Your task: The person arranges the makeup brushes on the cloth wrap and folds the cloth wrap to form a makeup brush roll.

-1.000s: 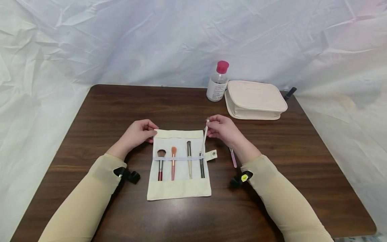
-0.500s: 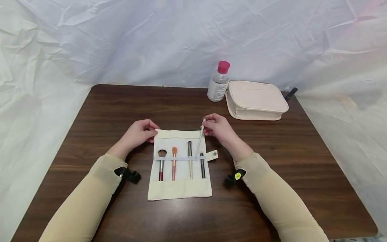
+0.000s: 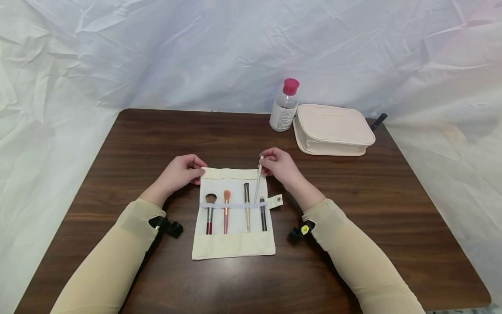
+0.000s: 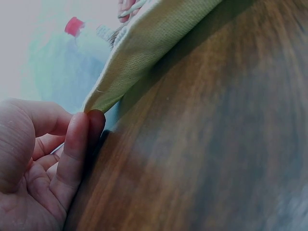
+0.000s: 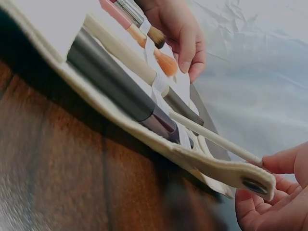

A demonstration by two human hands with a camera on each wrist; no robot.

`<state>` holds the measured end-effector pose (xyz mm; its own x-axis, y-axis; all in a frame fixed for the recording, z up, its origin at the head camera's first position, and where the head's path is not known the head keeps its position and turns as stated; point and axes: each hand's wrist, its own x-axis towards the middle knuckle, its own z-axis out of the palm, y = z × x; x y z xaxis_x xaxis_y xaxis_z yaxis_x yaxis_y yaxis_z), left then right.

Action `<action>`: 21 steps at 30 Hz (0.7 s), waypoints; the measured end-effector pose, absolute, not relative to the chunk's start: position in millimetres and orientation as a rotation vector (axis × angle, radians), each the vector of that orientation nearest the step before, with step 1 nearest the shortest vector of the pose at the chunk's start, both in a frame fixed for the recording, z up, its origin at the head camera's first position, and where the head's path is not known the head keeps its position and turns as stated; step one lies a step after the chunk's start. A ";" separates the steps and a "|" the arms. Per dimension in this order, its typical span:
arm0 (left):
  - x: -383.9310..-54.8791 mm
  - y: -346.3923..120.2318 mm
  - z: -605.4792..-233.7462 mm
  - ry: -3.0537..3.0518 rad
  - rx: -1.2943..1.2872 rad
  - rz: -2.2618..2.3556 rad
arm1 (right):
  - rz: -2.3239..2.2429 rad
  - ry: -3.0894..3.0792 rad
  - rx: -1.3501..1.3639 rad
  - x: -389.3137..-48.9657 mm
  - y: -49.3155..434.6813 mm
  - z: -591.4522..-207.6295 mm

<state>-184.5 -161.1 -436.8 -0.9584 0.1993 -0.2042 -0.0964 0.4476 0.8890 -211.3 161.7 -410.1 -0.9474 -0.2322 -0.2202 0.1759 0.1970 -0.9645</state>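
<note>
A cream cloth brush roll (image 3: 233, 248) lies unfolded on the table. Its far left corner is pinched between thumb and finger of my left hand (image 3: 181, 171). My right hand (image 3: 283, 168) pinches the top of a slim white-handled makeup brush (image 3: 257, 185), slanted over the roll's right side with its lower end at the elastic band. Four-fold detail is plain in the slots: a fluffy dark brush (image 3: 211, 199), an orange-tipped brush (image 3: 227, 196), a pale-handled brush (image 3: 247, 213) and a black-handled one (image 3: 263, 218). In the right wrist view the white brush (image 5: 221, 140) crosses behind the snap tab (image 5: 245, 179).
At the back right stand a clear bottle (image 3: 284, 111) with a pink cap and a pale zip pouch (image 3: 333, 126). A black stick-like item (image 3: 378, 121) lies beyond the pouch. Dark wooden tabletop (image 3: 157, 131) surrounds the roll; a white sheet hangs behind it.
My right hand has moved left with the white brush, bringing its lower end from the black-handled brush to the gap left of it. My right forearm now hides a pink-handled item. The left hand stays put.
</note>
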 end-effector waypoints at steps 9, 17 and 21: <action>-184.2 -160.5 -437.7 2.422 0.084 1.512 | -1.719 2.195 -0.096 -209.0 159.3 -413.6; -184.6 -160.2 -436.3 2.425 0.091 1.510 | -1.555 2.282 -0.187 -206.2 160.8 -416.1; -184.5 -160.7 -436.2 2.425 0.094 1.510 | -1.479 2.315 -0.233 -203.7 161.6 -417.1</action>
